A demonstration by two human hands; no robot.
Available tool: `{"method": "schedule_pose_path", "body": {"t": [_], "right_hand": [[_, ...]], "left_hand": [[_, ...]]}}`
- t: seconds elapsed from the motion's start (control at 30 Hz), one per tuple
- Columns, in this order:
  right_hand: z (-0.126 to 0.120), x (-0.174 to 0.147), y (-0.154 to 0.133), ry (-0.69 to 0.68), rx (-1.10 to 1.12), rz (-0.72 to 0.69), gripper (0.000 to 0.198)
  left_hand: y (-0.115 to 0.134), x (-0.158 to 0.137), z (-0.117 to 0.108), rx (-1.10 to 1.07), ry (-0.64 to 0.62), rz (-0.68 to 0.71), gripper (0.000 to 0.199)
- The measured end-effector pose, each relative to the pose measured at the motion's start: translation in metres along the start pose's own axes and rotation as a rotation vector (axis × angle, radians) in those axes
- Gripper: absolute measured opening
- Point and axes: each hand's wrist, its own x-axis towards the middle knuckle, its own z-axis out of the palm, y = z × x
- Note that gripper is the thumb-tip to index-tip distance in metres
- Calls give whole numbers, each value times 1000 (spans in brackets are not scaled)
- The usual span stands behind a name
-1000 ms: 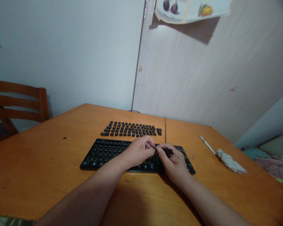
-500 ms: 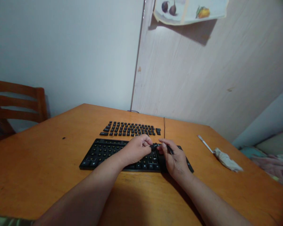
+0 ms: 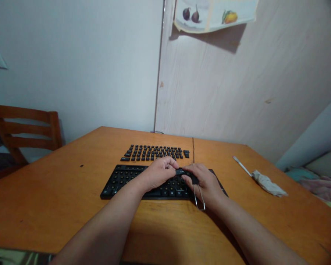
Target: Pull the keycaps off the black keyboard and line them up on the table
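Note:
A black keyboard (image 3: 127, 175) lies on the wooden table, with most of its keycaps off and the small key stems showing. Over its right half my hands meet. My left hand (image 3: 161, 173) is closed, thumb and finger pinching the left end of a long black keycap (image 3: 180, 172). My right hand (image 3: 205, 180) is curled round a keycap puller (image 3: 200, 201), whose wire loops stick out below the palm toward me. Its fingertips are at the keycap's right end. Both hands hide part of the keyboard. Behind it, loose black keycaps (image 3: 151, 151) lie in rows.
A white-handled brush (image 3: 242, 165) rests at the right beside a crumpled pale cloth (image 3: 269, 184). The keyboard's cable (image 3: 193, 149) runs back toward the wall. A small dark bit (image 3: 81, 166) lies on the left of the table (image 3: 57, 198). A wooden chair (image 3: 30, 129) stands at the left.
My right hand has rolled over, so the puller's wires now point down toward me and its fingertips reach the keycap. My left hand keeps its pinch. The camera has turned slightly left.

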Motion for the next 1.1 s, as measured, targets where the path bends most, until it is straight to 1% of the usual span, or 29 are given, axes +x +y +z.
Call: {"method": "schedule_pose_path", "body": {"t": [0.17, 0.23, 0.33, 0.47, 0.57, 0.7, 0.77, 0.9, 1.1], "right_hand": [[-2, 1, -7, -28, -28, 19, 19], [-3, 2, -7, -37, -44, 32, 16], [-8, 8, -2, -15, -55, 76, 17], [-11, 17, 7, -21, -45, 143, 15], [-7, 22, 16, -33, -26, 165, 14], [-1, 24, 25, -56, -36, 188, 14], [-2, 25, 27, -92, -42, 176, 14], [-7, 26, 22, -216, -48, 114, 15], [-9, 22, 11, -311, -164, 137, 21]], "left_hand": [[2, -3, -2, -10, -42, -10, 20], [5, -4, -4, -15, -24, -13, 24], [7, -2, -9, -36, 82, -7, 29], [5, 3, -18, -63, 238, -39, 25], [2, 4, -22, -35, 283, -46, 22], [3, 4, -22, 21, 291, -39, 20], [4, 3, -22, 52, 290, -30, 19], [2, 4, -21, 110, 276, 1, 18], [-1, 5, -18, 190, 217, 8, 15]]}}
